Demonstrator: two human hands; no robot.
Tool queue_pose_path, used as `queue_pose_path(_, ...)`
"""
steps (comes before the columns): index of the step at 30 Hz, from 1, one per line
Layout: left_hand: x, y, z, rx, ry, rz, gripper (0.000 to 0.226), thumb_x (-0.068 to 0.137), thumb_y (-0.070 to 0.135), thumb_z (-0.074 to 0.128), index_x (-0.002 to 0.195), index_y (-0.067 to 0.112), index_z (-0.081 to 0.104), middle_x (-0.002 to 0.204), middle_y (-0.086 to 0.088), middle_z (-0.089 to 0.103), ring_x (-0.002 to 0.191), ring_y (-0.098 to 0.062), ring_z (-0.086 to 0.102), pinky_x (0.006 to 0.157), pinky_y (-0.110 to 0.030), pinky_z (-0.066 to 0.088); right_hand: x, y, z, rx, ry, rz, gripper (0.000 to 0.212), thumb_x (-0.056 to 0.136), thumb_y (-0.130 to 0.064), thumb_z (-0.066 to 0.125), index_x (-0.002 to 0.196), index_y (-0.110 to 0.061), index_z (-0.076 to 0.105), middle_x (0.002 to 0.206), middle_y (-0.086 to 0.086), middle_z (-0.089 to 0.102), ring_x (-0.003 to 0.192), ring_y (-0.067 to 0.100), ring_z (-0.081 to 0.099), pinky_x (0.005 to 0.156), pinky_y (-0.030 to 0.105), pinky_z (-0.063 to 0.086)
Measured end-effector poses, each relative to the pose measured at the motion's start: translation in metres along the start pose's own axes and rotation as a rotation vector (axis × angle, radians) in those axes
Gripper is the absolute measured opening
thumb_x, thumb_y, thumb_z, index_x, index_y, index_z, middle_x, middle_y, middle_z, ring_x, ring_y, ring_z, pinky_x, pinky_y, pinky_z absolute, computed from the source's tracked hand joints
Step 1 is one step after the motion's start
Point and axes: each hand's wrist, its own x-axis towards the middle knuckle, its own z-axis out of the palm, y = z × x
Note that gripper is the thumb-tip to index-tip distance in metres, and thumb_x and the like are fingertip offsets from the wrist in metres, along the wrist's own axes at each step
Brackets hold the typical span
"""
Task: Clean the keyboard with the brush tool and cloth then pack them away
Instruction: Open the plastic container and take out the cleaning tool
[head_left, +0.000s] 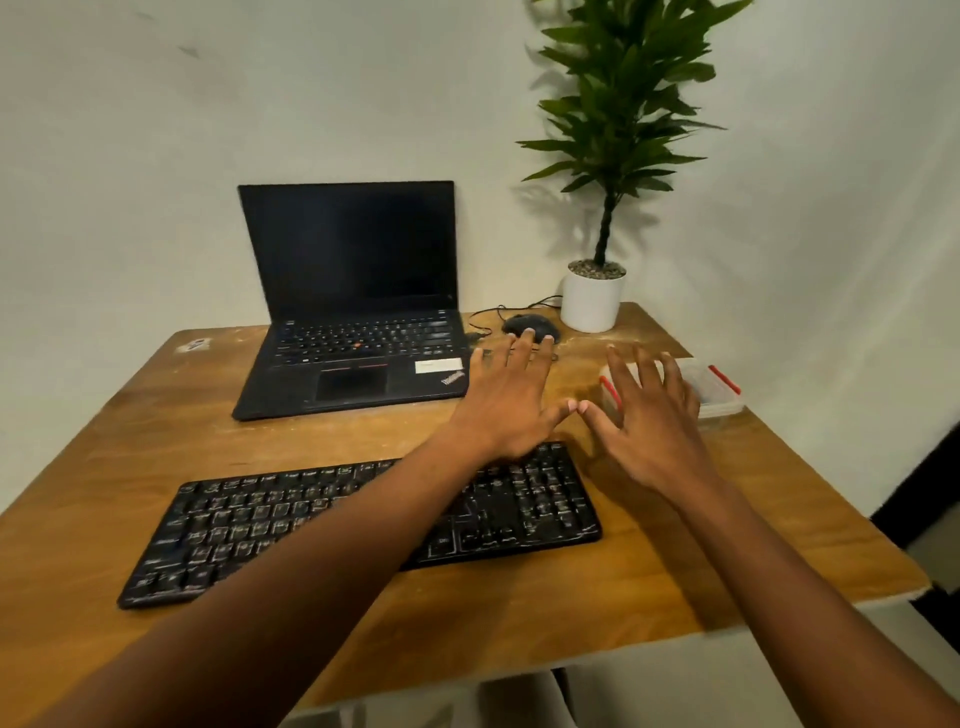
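Observation:
A black keyboard (260, 525) with dusty keys lies across the near middle of the wooden table (649, 582). My left hand (506, 405) hovers above the keyboard's far right corner, fingers spread and holding nothing. My right hand (649, 421) is spread beside it, thumb tips almost meeting. It covers part of a clear plastic box with red clips (714, 387) at the right edge of the table. No brush or cloth shows; the box's contents are unclear.
An open black laptop (353, 312) stands at the back, screen dark. A black wired mouse (527, 325) lies right of it, behind my left fingertips. A potted plant in a white pot (592, 299) fills the back right corner. Walls close the back and right.

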Motion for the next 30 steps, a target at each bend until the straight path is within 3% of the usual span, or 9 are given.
queue_pose_path(5,0.037,0.030,0.014,0.009,-0.055,0.042,0.086,0.103,0.068,0.032,0.166,0.020,0.000,0.174,-0.009,-0.003,0.160,-0.031,-0.005,0.125,-0.062,0.000,0.018,0.060,-0.010,-0.061,0.018,0.064,0.078,0.100,-0.067,0.042,0.164,-0.032,0.013,0.174,0.004,0.006,0.159,0.035,0.002,0.126,0.063,0.011)
queue_pose_path(10,0.066,0.047,0.027,-0.061,-0.089,0.044,0.085,0.101,0.066,0.039,0.165,0.019,0.007,0.173,-0.012,0.007,0.159,-0.035,0.007,0.127,-0.058,0.014,0.037,0.110,-0.019,-0.043,0.029,0.123,0.077,0.101,-0.065,0.043,0.164,-0.030,0.015,0.173,0.005,0.012,0.159,0.037,0.007,0.124,0.064,0.014)
queue_pose_path(16,0.090,0.057,0.036,-0.227,-0.050,-0.029,0.071,0.103,0.061,0.044,0.156,0.015,0.037,0.154,-0.019,0.042,0.142,-0.036,0.041,0.113,-0.046,0.039,0.051,0.137,-0.029,0.064,0.040,0.198,0.073,0.105,-0.060,0.042,0.165,-0.025,0.022,0.170,0.009,0.026,0.154,0.036,0.027,0.120,0.057,0.029)
queue_pose_path(20,0.098,0.061,0.040,-0.280,-0.022,-0.121,0.057,0.101,0.056,0.053,0.137,0.012,0.061,0.137,-0.014,0.063,0.122,-0.031,0.060,0.098,-0.041,0.051,0.059,0.149,-0.027,0.159,0.019,0.226,0.065,0.106,-0.056,0.045,0.159,-0.020,0.039,0.160,0.011,0.045,0.143,0.035,0.047,0.117,0.051,0.042)
queue_pose_path(23,0.100,0.065,0.043,-0.299,-0.011,-0.187,0.048,0.100,0.051,0.058,0.128,0.012,0.067,0.125,-0.012,0.069,0.111,-0.029,0.065,0.092,-0.039,0.055,0.067,0.153,-0.022,0.183,0.022,0.253,0.051,0.108,-0.045,0.048,0.144,-0.012,0.059,0.141,0.016,0.064,0.125,0.035,0.062,0.107,0.047,0.050)
queue_pose_path(25,0.101,0.067,0.045,-0.311,-0.001,-0.211,0.039,0.101,0.045,0.058,0.118,0.011,0.070,0.117,-0.012,0.070,0.103,-0.029,0.065,0.088,-0.039,0.056,0.071,0.155,-0.019,0.187,0.031,0.248,0.038,0.108,-0.036,0.049,0.118,-0.009,0.073,0.119,0.016,0.073,0.103,0.032,0.068,0.095,0.045,0.056)
queue_pose_path(27,0.100,0.070,0.047,-0.342,0.006,-0.234,0.034,0.103,0.040,0.056,0.110,0.009,0.069,0.110,-0.012,0.070,0.096,-0.028,0.064,0.079,-0.036,0.053,0.073,0.157,-0.016,0.213,0.036,0.254,0.038,0.108,-0.031,0.048,0.089,-0.010,0.072,0.093,0.013,0.073,0.081,0.026,0.065,0.081,0.042,0.056)
queue_pose_path(30,0.098,0.077,0.049,-0.371,0.013,-0.273,0.028,0.106,0.032,0.051,0.103,0.008,0.064,0.108,-0.014,0.068,0.089,-0.026,0.061,0.072,-0.034,0.045,0.074,0.154,-0.012,0.241,0.050,0.296,0.044,0.109,-0.030,0.049,0.070,-0.014,0.061,0.073,0.005,0.062,0.070,0.022,0.060,0.066,0.033,0.045)
